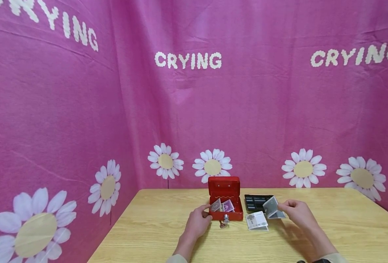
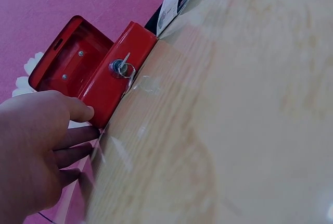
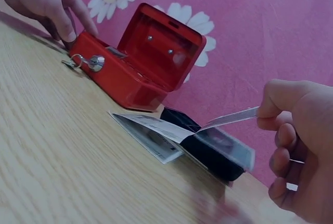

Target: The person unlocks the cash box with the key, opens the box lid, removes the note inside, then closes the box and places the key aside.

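A small red cash box [image 1: 217,215] stands with its lid raised. Folded banknotes, one of them purple [image 1: 228,205], lean inside it. My left hand [image 1: 198,221] grips the box's front left corner, thumb against the red wall [image 2: 112,99]. At the right, my right hand [image 1: 297,213] pinches a folded grey banknote [image 1: 271,206] between thumb and forefinger, its other fingers curled below in the right wrist view. Another folded banknote [image 1: 257,221], whitish with a dark print, sits on the table just left of it.
Behind the banknotes lies a black compartment tray [image 1: 253,206], partly covered by the held one. Keys [image 1: 222,225] hang from the lock [image 3: 95,63] on the box's front. The wooden table [image 1: 154,233] reaches back to a pink curtain [image 1: 246,109] printed with daisies.
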### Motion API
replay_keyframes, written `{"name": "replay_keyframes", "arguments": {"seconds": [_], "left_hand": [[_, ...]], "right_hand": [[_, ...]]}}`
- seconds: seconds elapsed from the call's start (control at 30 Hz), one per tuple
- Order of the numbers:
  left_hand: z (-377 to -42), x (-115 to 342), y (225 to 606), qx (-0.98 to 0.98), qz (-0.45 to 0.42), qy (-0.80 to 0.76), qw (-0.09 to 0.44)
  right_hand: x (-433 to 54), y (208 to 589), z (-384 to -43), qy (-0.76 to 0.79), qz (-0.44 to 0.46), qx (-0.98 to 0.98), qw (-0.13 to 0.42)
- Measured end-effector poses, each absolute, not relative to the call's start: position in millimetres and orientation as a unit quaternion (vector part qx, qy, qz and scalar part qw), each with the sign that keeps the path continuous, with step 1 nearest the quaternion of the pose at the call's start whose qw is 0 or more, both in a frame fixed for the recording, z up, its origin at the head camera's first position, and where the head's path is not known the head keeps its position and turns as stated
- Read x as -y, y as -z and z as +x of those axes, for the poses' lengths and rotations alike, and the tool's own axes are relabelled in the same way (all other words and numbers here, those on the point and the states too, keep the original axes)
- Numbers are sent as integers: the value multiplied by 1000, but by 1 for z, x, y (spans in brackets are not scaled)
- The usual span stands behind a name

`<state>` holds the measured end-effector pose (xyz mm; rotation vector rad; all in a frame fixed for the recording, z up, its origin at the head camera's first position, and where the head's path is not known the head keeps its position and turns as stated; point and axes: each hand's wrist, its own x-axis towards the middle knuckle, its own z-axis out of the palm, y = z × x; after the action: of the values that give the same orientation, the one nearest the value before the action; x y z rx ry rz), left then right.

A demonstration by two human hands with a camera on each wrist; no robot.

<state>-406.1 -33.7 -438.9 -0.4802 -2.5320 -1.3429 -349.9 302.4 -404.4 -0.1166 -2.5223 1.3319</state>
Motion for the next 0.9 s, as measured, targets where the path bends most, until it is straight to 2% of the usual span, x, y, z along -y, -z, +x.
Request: {"name": "replay_keyframes", "arguments": {"seconds": [0.23,0.9], "left_hand": [[-407,34,441,870,-160,453,115],[-406,33,439,871,-154,453,108]], "right_hand": [[-307,408,-349,-486,-29,865,121],[-312,414,-350,-434,1,894,110]]}}
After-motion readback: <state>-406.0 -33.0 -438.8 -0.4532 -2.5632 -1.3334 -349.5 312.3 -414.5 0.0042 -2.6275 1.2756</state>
